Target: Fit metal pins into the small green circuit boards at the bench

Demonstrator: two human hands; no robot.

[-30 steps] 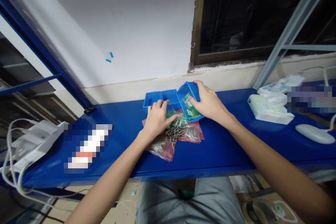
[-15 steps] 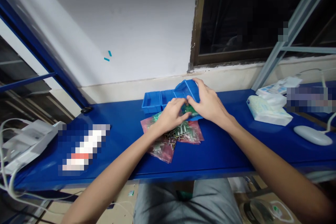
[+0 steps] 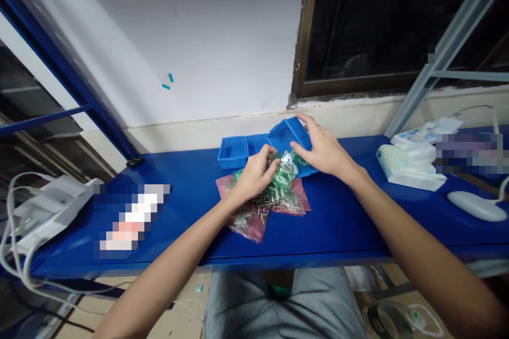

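Note:
My right hand (image 3: 324, 148) grips the side of a tilted blue bin (image 3: 288, 135), thumb inside its edge and fingers behind. Just left of it, my left hand (image 3: 256, 172) has thumb and fingers closed on the top of a green bag (image 3: 284, 172) with small metal pieces in it. The bag lies at the mouth of the tilted bin. Beneath are pink bags (image 3: 250, 228) and loose metal screws (image 3: 264, 204). Two more blue bins, one of them the left bin (image 3: 233, 152), stand upright beside the tilted one.
A tissue pack (image 3: 411, 167) and a grey-white rounded device (image 3: 477, 206) lie on the blue table (image 3: 338, 222) at the right. White boxes with cables (image 3: 51, 212) are at the far left, near a blurred-out item (image 3: 135, 220). A wall and window rise behind.
The green bag with metal pieces now shows much more, out in front of the tilted bin between my hands. The view has shifted slightly.

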